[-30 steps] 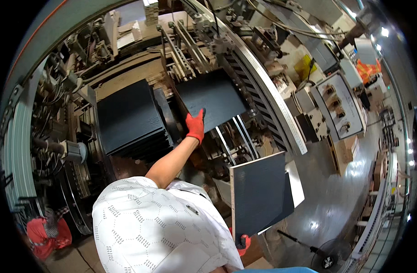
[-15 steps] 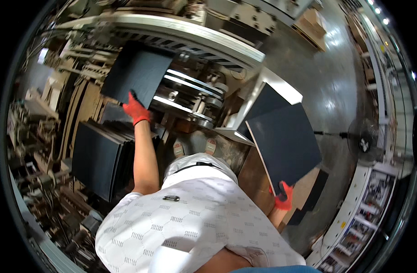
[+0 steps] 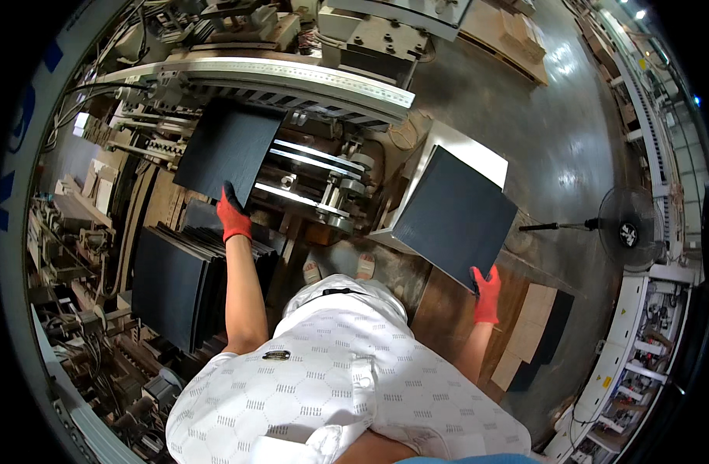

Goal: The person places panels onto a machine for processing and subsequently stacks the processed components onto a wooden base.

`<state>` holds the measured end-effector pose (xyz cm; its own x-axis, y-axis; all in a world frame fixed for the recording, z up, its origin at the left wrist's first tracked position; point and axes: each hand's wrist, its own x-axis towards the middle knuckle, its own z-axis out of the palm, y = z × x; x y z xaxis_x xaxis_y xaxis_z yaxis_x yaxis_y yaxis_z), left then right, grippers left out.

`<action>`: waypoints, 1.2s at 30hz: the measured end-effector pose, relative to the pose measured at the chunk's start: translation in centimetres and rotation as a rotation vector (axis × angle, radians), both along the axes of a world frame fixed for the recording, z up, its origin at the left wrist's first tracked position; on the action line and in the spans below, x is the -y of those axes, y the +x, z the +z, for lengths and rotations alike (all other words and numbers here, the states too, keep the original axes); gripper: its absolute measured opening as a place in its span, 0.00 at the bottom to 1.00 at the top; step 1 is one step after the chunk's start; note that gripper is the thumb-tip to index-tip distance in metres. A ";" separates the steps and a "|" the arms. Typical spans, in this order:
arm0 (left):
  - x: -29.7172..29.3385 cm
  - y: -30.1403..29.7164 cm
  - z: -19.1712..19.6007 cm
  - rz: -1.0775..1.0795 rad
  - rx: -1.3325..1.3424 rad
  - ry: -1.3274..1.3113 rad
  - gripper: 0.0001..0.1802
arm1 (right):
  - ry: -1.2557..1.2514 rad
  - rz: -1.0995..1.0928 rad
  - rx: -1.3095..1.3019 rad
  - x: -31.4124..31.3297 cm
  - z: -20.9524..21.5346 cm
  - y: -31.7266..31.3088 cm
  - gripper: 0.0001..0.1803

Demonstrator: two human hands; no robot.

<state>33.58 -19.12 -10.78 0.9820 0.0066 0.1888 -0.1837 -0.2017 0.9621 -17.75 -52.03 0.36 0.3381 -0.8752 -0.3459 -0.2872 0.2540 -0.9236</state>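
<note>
My left hand [image 3: 233, 213], in a red glove with dark fingertips, grips the near edge of a dark flat panel [image 3: 232, 147] lying on the machine's rails. My right hand [image 3: 486, 292], gloved the same way, is at the near right corner of a second dark panel [image 3: 456, 213]. Its thumb lies over that panel's edge and a finger shows beside it; the fingers underneath are hidden. This second panel rests over a white box-like stand [image 3: 478, 158]. Left of my left forearm, several similar dark panels [image 3: 169, 286] stand on edge in a stack.
A silver beam [image 3: 292, 73] crosses above the machine's metal rails [image 3: 316, 158]. Wooden boards [image 3: 524, 325] lie low at the right, near a standing fan [image 3: 629, 230]. A white machine cabinet [image 3: 602, 387] is at the lower right, and a pallet with boxes [image 3: 517, 35] lies far off.
The right-hand panel has swung left and away from me, now covering the dark panel that showed beneath it. My right hand moved up with it. My left hand stays at its panel.
</note>
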 end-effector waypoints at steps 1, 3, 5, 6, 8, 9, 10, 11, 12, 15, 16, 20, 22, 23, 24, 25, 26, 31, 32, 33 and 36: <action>-0.3 -0.4 -0.1 -0.033 0.035 0.028 0.24 | -0.064 -0.070 0.039 -0.2 0.8 0.6 0.23; -1.1 0.0 0.1 -0.063 0.395 0.730 0.27 | -0.152 -0.020 -0.012 0.9 -0.3 0.4 0.26; -1.5 0.1 -0.4 -0.031 0.202 0.500 0.36 | -0.233 0.097 -0.036 1.9 -0.3 1.4 0.28; 0.0 -0.9 2.2 -0.035 0.100 0.606 0.37 | -0.353 0.102 -0.310 1.7 0.0 1.3 0.30; 0.9 -0.8 2.8 -0.019 0.132 0.628 0.32 | -0.526 0.145 -0.610 1.9 -0.3 1.4 0.32; 0.5 0.1 1.7 0.064 0.195 0.685 0.27 | -0.571 0.172 -0.655 2.0 -0.8 1.2 0.32; 1.2 0.4 1.3 0.090 -0.016 0.058 0.25 | -0.612 0.193 -0.724 1.8 -0.9 0.9 0.29; 1.8 0.9 1.4 0.114 -0.206 -0.303 0.23 | -0.660 0.201 -0.799 1.8 -0.8 1.1 0.26; 2.2 1.4 1.6 0.214 -0.359 -0.686 0.23 | -0.685 0.245 -0.775 2.0 -0.7 2.0 0.26; 1.9 1.9 0.5 0.398 -0.376 -0.781 0.22 | -0.733 0.201 -0.699 1.2 -0.4 5.5 0.24; 2.7 1.4 1.3 0.414 -0.324 -0.785 0.20 | -0.799 0.265 -0.634 0.8 -0.3 7.1 0.22; 2.9 1.3 0.8 0.400 -0.310 -0.890 0.19 | -0.876 0.447 -0.469 -1.6 1.3 13.7 0.17; 3.4 1.6 0.3 0.461 -0.307 -0.835 0.19 | -0.905 0.517 -0.437 -2.6 1.7 16.0 0.16; 3.5 2.1 -0.3 0.510 -0.308 -0.760 0.19 | -0.925 0.556 -0.425 -3.0 1.9 17.0 0.16; 3.4 2.6 -0.9 0.552 -0.291 -0.748 0.17 | -0.943 0.572 -0.402 -3.4 1.8 18.0 0.16; 4.2 2.7 -0.4 0.550 -0.299 -0.766 0.17 | -1.015 0.586 -0.387 -3.4 1.1 18.3 0.15; 4.6 2.1 0.9 0.551 -0.342 -0.762 0.17 | -0.901 0.596 -0.276 -3.5 0.9 19.1 0.14; 4.1 1.3 2.1 0.554 -0.266 -0.722 0.15 | -0.715 0.872 0.034 -8.5 3.1 28.0 0.15; 4.3 1.3 2.4 0.585 -0.290 -0.694 0.15 | -0.664 0.986 0.031 -9.4 2.8 29.8 0.17; 4.1 1.2 2.7 0.620 -0.314 -0.664 0.15 | -0.811 1.077 0.035 -10.4 2.0 31.7 0.21; 2.5 1.5 0.7 0.499 -0.347 -0.640 0.19 | -1.061 1.287 -0.075 -12.2 -2.5 35.8 0.24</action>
<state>35.05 -21.60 -10.09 0.8376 0.4525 -0.3060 0.1053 0.4161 0.9032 18.06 -39.82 -2.15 0.9862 0.1014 0.1310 0.1537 -0.8549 -0.4955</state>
